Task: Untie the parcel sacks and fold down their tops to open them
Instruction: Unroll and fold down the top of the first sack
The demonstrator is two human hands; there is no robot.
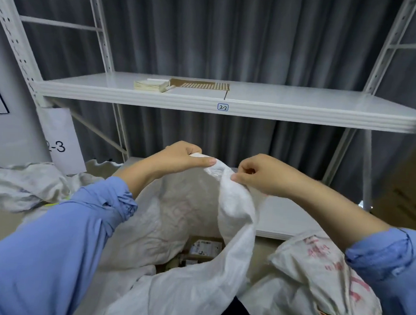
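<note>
A grey pleated curtain hangs behind white metal shelving, and the shelf at chest height carries a small tag reading 2-2 and a few flat cards. Below it, right in front of the person, stands the open sack, a white woven one with faded red print, its mouth held up between the two hands and boxed parcels showing at the bottom. The left hand grips the far rim, thumb laid flat along the top and fingers curled behind it; the right hand pinches a bunched fold of the rim between thumb and fingertips, the other fingers tucked in. The cloth looks thin, limp and light (it sags in soft folds wherever it is not held), so it will likely slide rather than hold a crease; taking it at the rim with hands well apart and rolling outward should make the top stay down. A second sack lies just to the right, its top not yet opened, and a crumpled one lies to the left.
</note>
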